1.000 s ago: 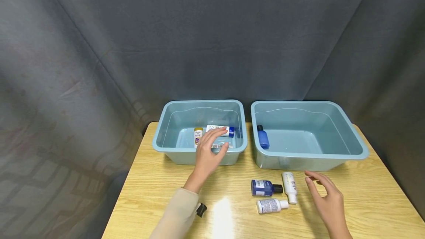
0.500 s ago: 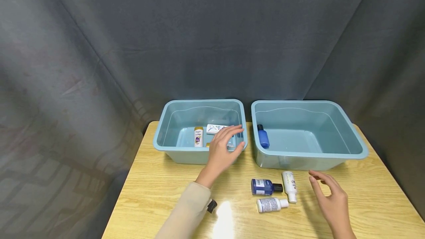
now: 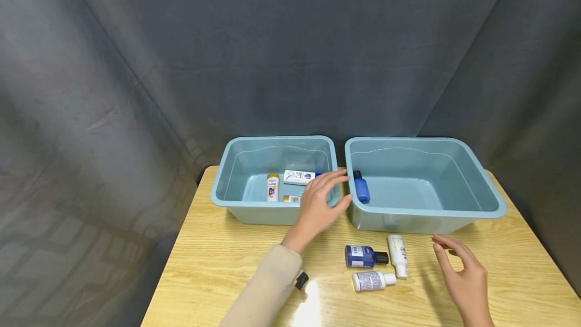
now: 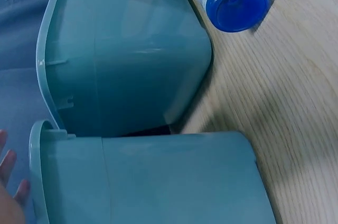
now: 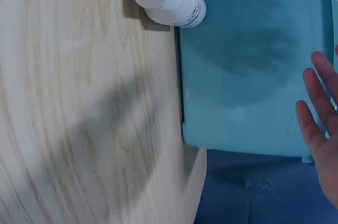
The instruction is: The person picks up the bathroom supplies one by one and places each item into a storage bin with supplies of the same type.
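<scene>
The left hand (image 3: 320,201) is sliding rightward, now hovering over the gap between the left bin (image 3: 236,206) and the right bin (image 3: 426,221), fingers spread and holding nothing. The right hand (image 3: 463,274) is waiting loosely open over the table (image 3: 218,261). Just left of it are lying the dark blue bottle (image 3: 360,256), white tube (image 3: 397,254) and small white bottle (image 3: 372,280), apparently next.
</scene>
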`<state>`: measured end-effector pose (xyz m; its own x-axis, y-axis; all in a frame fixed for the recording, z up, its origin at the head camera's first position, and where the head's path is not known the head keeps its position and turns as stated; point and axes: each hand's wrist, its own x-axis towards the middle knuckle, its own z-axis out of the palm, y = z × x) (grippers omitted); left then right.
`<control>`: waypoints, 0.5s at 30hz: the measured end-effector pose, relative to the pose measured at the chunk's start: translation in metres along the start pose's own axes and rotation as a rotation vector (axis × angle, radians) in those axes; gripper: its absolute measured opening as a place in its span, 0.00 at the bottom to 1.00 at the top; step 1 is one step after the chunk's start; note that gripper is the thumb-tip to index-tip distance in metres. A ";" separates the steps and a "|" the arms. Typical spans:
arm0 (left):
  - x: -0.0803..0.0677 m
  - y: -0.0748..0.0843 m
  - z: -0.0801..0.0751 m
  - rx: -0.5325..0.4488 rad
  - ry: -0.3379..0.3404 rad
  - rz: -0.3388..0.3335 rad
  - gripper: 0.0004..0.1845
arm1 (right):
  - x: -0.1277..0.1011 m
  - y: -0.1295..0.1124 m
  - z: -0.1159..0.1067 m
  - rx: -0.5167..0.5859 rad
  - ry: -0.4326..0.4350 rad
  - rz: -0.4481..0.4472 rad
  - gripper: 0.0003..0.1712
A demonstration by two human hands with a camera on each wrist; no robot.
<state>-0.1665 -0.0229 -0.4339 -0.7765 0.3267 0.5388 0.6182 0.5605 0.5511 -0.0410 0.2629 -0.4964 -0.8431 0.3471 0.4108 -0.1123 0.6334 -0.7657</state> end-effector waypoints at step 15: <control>0.009 0.009 0.013 0.125 -0.130 -0.022 0.24 | -0.004 0.003 0.006 -0.013 -0.002 0.018 0.12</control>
<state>-0.1701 -0.0055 -0.4322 -0.8041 0.4043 0.4357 0.5870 0.6560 0.4745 -0.0409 0.2596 -0.5036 -0.8459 0.3573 0.3959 -0.0901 0.6359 -0.7665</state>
